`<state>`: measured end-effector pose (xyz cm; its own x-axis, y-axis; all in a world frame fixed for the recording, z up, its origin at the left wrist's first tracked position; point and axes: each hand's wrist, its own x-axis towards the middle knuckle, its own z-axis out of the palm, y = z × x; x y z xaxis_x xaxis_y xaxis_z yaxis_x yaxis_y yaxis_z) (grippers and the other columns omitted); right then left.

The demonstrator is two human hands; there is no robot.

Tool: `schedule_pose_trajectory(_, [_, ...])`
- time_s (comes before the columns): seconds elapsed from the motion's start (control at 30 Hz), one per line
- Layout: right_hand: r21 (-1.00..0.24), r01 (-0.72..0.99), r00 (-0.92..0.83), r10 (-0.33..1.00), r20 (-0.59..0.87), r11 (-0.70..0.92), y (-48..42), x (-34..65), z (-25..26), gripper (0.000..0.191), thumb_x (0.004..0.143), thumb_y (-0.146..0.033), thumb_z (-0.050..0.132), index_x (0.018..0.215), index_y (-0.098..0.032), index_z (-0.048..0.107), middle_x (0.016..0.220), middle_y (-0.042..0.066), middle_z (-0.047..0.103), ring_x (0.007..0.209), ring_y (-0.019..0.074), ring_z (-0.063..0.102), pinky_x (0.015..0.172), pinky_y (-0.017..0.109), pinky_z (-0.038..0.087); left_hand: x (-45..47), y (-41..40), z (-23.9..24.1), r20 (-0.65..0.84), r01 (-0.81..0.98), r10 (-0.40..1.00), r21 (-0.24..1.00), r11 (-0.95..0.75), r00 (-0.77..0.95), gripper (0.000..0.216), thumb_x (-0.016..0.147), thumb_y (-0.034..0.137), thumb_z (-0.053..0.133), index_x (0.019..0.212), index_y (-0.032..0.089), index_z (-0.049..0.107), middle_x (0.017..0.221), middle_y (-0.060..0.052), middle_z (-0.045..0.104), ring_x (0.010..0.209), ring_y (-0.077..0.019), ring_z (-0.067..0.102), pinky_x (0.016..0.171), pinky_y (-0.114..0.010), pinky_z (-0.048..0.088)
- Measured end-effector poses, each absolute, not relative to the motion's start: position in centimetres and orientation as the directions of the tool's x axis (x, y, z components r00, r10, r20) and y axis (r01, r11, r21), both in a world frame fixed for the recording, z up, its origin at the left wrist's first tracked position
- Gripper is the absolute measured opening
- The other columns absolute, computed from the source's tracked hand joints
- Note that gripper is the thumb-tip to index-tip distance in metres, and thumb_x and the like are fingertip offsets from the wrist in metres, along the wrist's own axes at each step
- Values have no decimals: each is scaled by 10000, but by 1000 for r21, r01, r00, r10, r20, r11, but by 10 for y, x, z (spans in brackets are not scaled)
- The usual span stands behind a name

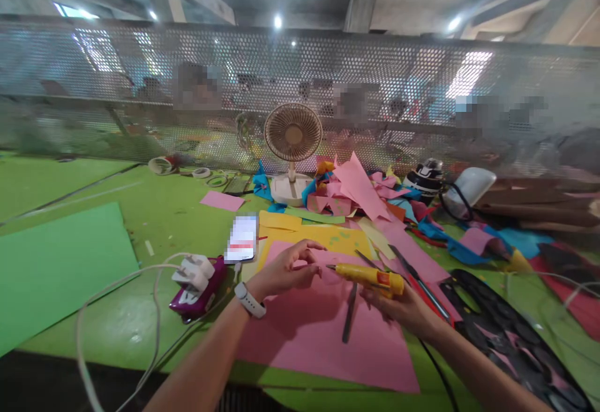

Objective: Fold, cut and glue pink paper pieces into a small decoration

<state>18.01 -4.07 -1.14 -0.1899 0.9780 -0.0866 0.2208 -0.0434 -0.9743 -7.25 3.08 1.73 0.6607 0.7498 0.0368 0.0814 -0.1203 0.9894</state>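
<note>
My right hand (398, 302) is closed around a yellow hot glue gun (368, 276), its nozzle pointing left. Just off the nozzle tip, my left hand (293, 268) has its thumb and fingers curled toward each other. Whatever it pinches, if anything, blends with the pink behind and cannot be made out. Beneath both hands lies a large pink sheet (309, 343), with a dark flat strip (349, 315) resting on it. Yellow paper (328, 236) shows past its far edge. A white-banded watch (250, 300) is on my left wrist.
Left of my arm sit a purple power strip (197, 296) with white plugs and a phone (242, 238). A green sheet (65, 268) covers the left side. Behind stand a small fan (293, 134) and a heap of paper scraps (356, 187). A black cut-out piece (510, 337) lies right.
</note>
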Motion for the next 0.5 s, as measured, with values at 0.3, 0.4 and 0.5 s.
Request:
schedule_pose_trajectory(0.3, [-971, 236, -180, 979, -94, -50, -43, 180, -15, 368, 695, -508, 653, 878, -188, 650, 601, -19, 545, 445, 63, 400, 380, 172, 365, -70, 30, 18, 13, 79, 746, 993, -88, 666, 442, 811, 432, 561, 1175, 196, 477, 836, -23, 547, 572, -78, 475, 536, -211, 383])
schedule_pose_trajectory(0.4, [-969, 246, -185, 979, -88, -40, -44, 179, -16, 326, 717, -471, 648, 875, -186, 644, 598, -22, 540, 442, 61, 392, 380, 173, 360, -70, 31, 17, 2, 93, 746, 992, -86, 666, 426, 813, 434, 555, 1159, 188, 517, 820, -32, 565, 572, -82, 477, 544, -213, 383])
schedule_pose_trajectory(0.5, [-966, 257, -167, 983, -81, -36, -44, 178, -14, 305, 721, -461, 647, 855, -187, 644, 559, -33, 513, 429, 61, 381, 373, 175, 350, -71, 32, 16, -8, 104, 740, 991, -84, 673, 415, 812, 440, 553, 1132, 175, 548, 812, -42, 574, 561, -80, 467, 518, -201, 368])
